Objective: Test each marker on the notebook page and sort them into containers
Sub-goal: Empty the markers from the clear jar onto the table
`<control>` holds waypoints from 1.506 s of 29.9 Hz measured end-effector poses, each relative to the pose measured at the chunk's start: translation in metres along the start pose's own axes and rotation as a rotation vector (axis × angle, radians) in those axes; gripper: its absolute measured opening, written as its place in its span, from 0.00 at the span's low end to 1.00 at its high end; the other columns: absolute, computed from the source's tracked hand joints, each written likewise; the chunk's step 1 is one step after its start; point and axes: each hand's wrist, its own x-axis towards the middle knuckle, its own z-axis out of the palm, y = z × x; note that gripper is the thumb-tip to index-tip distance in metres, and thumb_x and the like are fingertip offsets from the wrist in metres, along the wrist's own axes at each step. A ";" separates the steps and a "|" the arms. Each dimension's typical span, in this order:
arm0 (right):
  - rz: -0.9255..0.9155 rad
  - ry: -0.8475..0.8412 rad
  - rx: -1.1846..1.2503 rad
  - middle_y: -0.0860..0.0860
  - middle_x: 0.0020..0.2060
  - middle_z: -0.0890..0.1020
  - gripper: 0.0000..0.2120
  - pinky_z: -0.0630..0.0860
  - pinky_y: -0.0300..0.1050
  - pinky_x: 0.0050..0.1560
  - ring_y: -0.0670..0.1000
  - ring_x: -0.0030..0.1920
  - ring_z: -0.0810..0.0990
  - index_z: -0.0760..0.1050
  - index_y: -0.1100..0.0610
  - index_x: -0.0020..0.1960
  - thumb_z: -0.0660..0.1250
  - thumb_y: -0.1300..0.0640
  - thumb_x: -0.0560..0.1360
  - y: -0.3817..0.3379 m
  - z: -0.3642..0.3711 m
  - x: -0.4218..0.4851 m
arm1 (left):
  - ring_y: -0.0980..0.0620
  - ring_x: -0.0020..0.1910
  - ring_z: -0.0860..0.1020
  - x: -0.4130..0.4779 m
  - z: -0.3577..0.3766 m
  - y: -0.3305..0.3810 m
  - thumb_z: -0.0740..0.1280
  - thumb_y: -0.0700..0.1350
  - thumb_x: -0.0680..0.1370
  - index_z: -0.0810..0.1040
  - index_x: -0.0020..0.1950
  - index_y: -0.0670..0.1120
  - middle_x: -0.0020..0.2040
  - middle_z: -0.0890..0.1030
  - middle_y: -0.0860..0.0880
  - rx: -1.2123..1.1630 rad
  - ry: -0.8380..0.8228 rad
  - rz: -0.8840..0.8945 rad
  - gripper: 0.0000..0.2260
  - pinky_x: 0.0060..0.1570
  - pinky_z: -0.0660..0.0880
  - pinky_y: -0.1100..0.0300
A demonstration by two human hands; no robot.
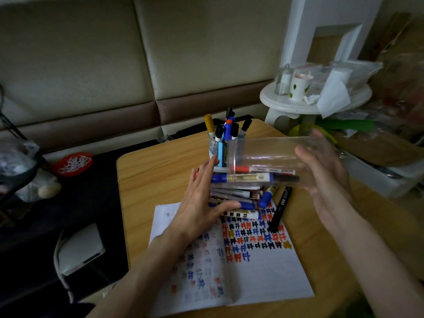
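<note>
Notebook (263, 278) is lying open at the near edge of the surface (156, 175), its pages covered in coloured test marks.

Right hand (325, 180) is cupping the closed end of a clear container (270, 152), fingers curved round it, holding it tipped on its side above the surface. Left hand (202, 203) is spread flat, fingers straight, gripping nothing, palm facing the container's mouth; cannot tell whether it is touching.

Container's long axis is running left-right, mouth to the left, so the left hand is the nearer to the opening. Red-capped marker (263, 169) and blue-capped marker (252, 178) are lying inside along that axis, caps toward the mouth.

Pile of markers (236, 193) is sitting directly beneath, with a black marker (281, 206) just right of it. Upright holder (218, 148) of markers is standing farther back.

Judgement: markers are likely to slide leftward toward the waiting left palm.
</note>
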 end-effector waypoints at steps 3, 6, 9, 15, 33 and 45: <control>-0.027 -0.008 -0.039 0.47 0.73 0.74 0.44 0.79 0.62 0.64 0.54 0.68 0.78 0.72 0.28 0.69 0.83 0.32 0.54 0.001 0.000 0.001 | 0.47 0.82 0.54 0.004 0.001 -0.005 0.67 0.72 0.72 0.45 0.82 0.63 0.82 0.55 0.56 -0.029 0.020 0.010 0.46 0.75 0.61 0.35; -0.032 -0.023 -0.074 0.45 0.73 0.74 0.43 0.75 0.65 0.67 0.55 0.71 0.75 0.72 0.26 0.68 0.82 0.31 0.54 0.004 0.000 0.004 | 0.46 0.79 0.60 0.004 0.002 -0.009 0.65 0.73 0.72 0.46 0.81 0.64 0.80 0.58 0.55 -0.021 0.013 0.010 0.45 0.72 0.67 0.36; -0.039 -0.020 -0.089 0.45 0.74 0.72 0.41 0.73 0.67 0.69 0.56 0.73 0.73 0.72 0.25 0.67 0.82 0.32 0.56 0.004 0.000 0.003 | 0.49 0.77 0.64 0.005 0.001 -0.010 0.62 0.71 0.74 0.48 0.82 0.62 0.79 0.60 0.55 -0.017 0.016 0.037 0.41 0.70 0.71 0.39; -0.076 -0.002 -0.102 0.46 0.72 0.75 0.41 0.75 0.67 0.67 0.53 0.67 0.79 0.72 0.28 0.68 0.82 0.33 0.57 -0.001 -0.001 0.004 | 0.50 0.76 0.66 0.007 0.002 -0.016 0.62 0.67 0.78 0.53 0.82 0.59 0.78 0.61 0.56 -0.040 -0.003 0.048 0.36 0.67 0.75 0.43; -0.121 0.168 -0.094 0.44 0.69 0.79 0.34 0.78 0.61 0.67 0.49 0.67 0.79 0.74 0.30 0.68 0.81 0.45 0.66 -0.006 -0.033 0.009 | 0.49 0.82 0.46 0.002 0.003 -0.008 0.48 0.58 0.85 0.60 0.81 0.58 0.82 0.55 0.52 0.277 -0.018 0.089 0.23 0.80 0.51 0.39; -0.374 0.036 -0.392 0.32 0.74 0.69 0.41 0.70 0.54 0.75 0.37 0.76 0.65 0.65 0.33 0.76 0.80 0.47 0.69 -0.026 -0.041 -0.005 | 0.48 0.83 0.45 0.004 0.006 -0.010 0.50 0.57 0.86 0.57 0.81 0.61 0.83 0.54 0.53 0.365 -0.029 0.118 0.22 0.81 0.45 0.44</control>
